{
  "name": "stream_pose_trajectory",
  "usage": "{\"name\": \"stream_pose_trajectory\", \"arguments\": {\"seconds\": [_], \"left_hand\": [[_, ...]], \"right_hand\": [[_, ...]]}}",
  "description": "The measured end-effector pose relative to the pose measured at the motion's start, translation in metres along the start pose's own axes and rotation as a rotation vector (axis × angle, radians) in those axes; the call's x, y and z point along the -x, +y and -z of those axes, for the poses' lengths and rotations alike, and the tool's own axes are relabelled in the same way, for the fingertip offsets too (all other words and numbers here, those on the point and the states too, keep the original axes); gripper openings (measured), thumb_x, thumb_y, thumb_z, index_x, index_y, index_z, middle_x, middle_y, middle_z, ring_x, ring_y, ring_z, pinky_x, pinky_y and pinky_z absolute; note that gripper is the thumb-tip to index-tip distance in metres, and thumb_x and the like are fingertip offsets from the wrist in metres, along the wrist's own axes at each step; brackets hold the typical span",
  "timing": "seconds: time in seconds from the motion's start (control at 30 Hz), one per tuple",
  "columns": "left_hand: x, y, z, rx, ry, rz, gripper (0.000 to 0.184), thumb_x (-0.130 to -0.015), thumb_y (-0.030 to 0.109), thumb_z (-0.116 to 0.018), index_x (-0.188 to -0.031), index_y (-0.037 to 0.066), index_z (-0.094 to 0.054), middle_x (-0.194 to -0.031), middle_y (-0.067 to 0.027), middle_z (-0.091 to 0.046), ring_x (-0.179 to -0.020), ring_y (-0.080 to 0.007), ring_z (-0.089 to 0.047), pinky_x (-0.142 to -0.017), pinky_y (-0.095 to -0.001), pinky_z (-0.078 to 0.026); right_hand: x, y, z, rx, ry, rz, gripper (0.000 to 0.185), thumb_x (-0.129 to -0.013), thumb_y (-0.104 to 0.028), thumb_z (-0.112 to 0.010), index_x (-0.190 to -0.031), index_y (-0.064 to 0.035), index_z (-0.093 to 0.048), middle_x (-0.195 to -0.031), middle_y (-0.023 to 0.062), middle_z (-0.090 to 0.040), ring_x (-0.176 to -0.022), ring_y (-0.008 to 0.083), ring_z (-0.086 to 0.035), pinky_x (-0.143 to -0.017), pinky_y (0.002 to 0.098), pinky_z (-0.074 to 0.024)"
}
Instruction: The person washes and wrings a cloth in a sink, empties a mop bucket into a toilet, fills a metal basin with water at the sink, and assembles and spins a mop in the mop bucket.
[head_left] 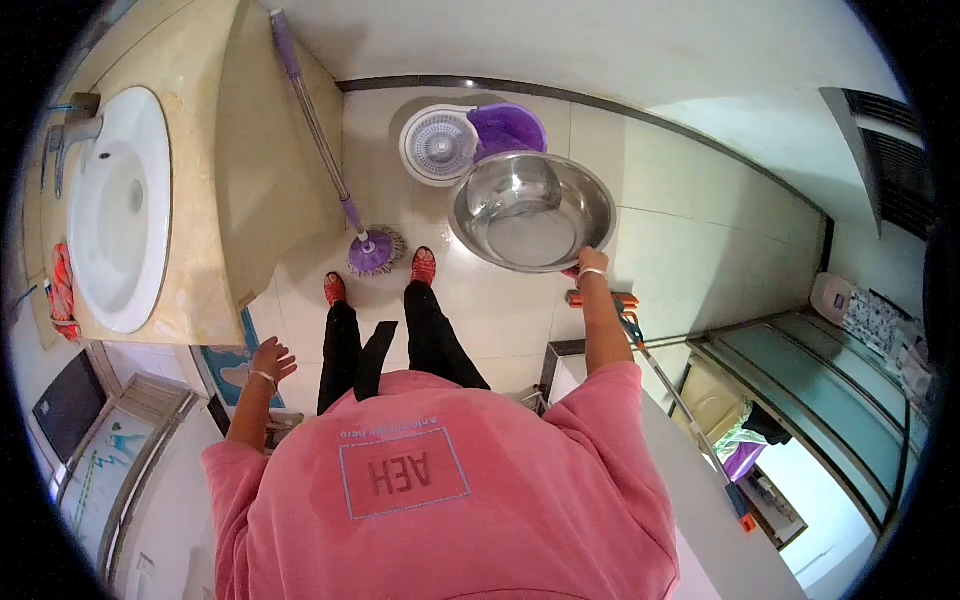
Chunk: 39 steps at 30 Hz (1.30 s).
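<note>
My right hand (593,261) is closed on the near rim of a large round metal basin (532,235), which is tilted and hangs in front of me above the floor. Its inside is shiny, and I see no solid thing in it. Behind the basin, and partly hidden by it, stands a purple and white spin-mop bucket (508,128) with a grey strainer basket (441,143). Nothing is in my left hand (271,362), which hangs at my side with its fingers apart, near the washbasin counter.
To the left, a white sink (122,210) with a tap (75,140) is set in a beige counter (205,280), where a red cloth (62,290) lies. A purple spin mop (322,140) leans on the counter. An orange-headed mop (680,400) leans at the right, near a glass-fronted frame (800,390).
</note>
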<state>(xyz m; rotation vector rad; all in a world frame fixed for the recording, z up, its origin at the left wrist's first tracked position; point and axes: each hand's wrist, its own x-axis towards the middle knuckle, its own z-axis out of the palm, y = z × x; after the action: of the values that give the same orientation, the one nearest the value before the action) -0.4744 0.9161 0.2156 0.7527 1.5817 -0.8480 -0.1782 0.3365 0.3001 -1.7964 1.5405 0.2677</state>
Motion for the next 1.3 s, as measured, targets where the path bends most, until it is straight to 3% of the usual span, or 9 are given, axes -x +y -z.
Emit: {"name": "stream_pose_trajectory", "arguments": {"seconds": [0.2,0.4,0.5,0.7,1.0,1.1,1.17,1.27,1.3], "left_hand": [[-0.037,-0.047,0.057,0.185,-0.007,0.049,0.048,-0.079,0.018,-0.051,-0.124,0.018,-0.033,-0.096,-0.0094,-0.050,-0.092,-0.0353,-0.050,-0.073,-0.0501,-0.045],[-0.018,-0.050,0.045,0.188,-0.027,0.016,0.052,-0.078,0.017,-0.052,-0.125,0.016,-0.030,-0.102,-0.0106,-0.049,-0.091,-0.0355,-0.051,-0.073,-0.0499,-0.045],[-0.002,-0.045,0.036,0.187,-0.065,-0.030,0.053,-0.078,0.017,-0.053,-0.126,0.014,-0.029,-0.102,-0.0113,-0.049,-0.090,-0.0340,-0.052,-0.071,-0.0476,-0.047],[-0.008,-0.049,0.030,0.177,-0.101,-0.048,0.051,-0.079,0.014,-0.053,-0.125,0.012,-0.032,-0.108,-0.0145,-0.048,-0.090,-0.0317,-0.053,-0.068,-0.0440,-0.050],[-0.021,-0.052,0.034,0.170,-0.077,-0.073,0.045,-0.078,0.018,-0.054,-0.120,0.016,-0.039,-0.102,-0.0100,-0.051,-0.086,-0.0297,-0.055,-0.065,-0.0426,-0.050],[-0.028,-0.073,0.054,0.166,-0.034,-0.108,0.041,-0.078,0.020,-0.054,-0.117,0.018,-0.042,-0.094,-0.0078,-0.054,-0.080,-0.0271,-0.055,-0.060,-0.0406,-0.050],[-0.057,-0.072,0.097,0.196,-0.018,-0.104,0.038,-0.079,0.022,-0.053,-0.115,0.019,-0.043,-0.090,-0.0066,-0.054,-0.075,-0.0247,-0.056,-0.056,-0.0386,-0.050],[-0.053,-0.049,0.156,0.336,0.104,-0.180,0.031,-0.079,0.018,-0.050,-0.110,0.018,-0.047,-0.085,-0.0056,-0.054,-0.067,-0.0209,-0.055,-0.052,-0.0360,-0.049],[-0.071,-0.057,0.160,0.349,0.257,-0.250,0.027,-0.079,0.014,-0.048,-0.105,0.016,-0.050,-0.082,-0.0058,-0.054,-0.060,-0.0200,-0.055,-0.047,-0.0355,-0.047]], "right_hand": [[-0.070,-0.021,-0.007,0.392,0.100,0.113,0.022,-0.072,-0.005,-0.044,-0.082,0.0138,-0.049,-0.077,0.0225,-0.053,-0.061,0.0314,-0.057,-0.045,0.0399,-0.0513],[-0.015,-0.104,-0.035,1.064,0.239,0.486,0.029,-0.073,-0.016,-0.049,-0.091,0.0061,-0.053,-0.089,0.0206,-0.058,-0.076,0.0344,-0.060,-0.065,0.0408,-0.0491],[0.013,-0.127,-0.052,1.080,0.473,0.604,0.031,-0.071,-0.020,-0.053,-0.096,-0.0011,-0.053,-0.101,0.0188,-0.055,-0.085,0.0365,-0.057,-0.074,0.0410,-0.0464],[0.059,-0.157,-0.065,1.159,0.472,0.897,0.038,-0.072,-0.018,-0.055,-0.106,-0.0051,-0.043,-0.121,0.0197,-0.040,-0.085,0.0360,-0.058,-0.072,0.0427,-0.0472],[0.104,-0.171,-0.075,1.112,0.448,1.236,0.039,-0.072,-0.008,-0.048,-0.111,-0.0077,-0.042,-0.128,0.0186,-0.035,-0.081,0.0356,-0.059,-0.066,0.0432,-0.0484],[0.116,-0.166,-0.055,1.113,0.439,1.145,0.040,-0.072,-0.011,-0.049,-0.111,-0.0098,-0.044,-0.129,0.0148,-0.036,-0.085,0.0342,-0.058,-0.068,0.0431,-0.0477],[0.094,-0.169,-0.029,1.088,0.507,1.050,0.044,-0.071,-0.020,-0.054,-0.113,-0.0115,-0.046,-0.120,0.0119,-0.047,-0.091,0.0310,-0.056,-0.074,0.0427,-0.0452],[0.076,-0.185,0.013,0.770,0.436,1.228,0.017,-0.068,-0.016,-0.053,-0.072,0.0005,-0.057,-0.065,0.0137,-0.059,-0.060,0.0307,-0.055,-0.057,0.0392,-0.0432],[0.063,-0.182,0.044,0.711,0.278,0.904,0.029,-0.067,-0.016,-0.052,-0.084,0.0072,-0.057,-0.081,0.0233,-0.061,-0.074,0.0373,-0.058,-0.065,0.0420,-0.0434]]}}
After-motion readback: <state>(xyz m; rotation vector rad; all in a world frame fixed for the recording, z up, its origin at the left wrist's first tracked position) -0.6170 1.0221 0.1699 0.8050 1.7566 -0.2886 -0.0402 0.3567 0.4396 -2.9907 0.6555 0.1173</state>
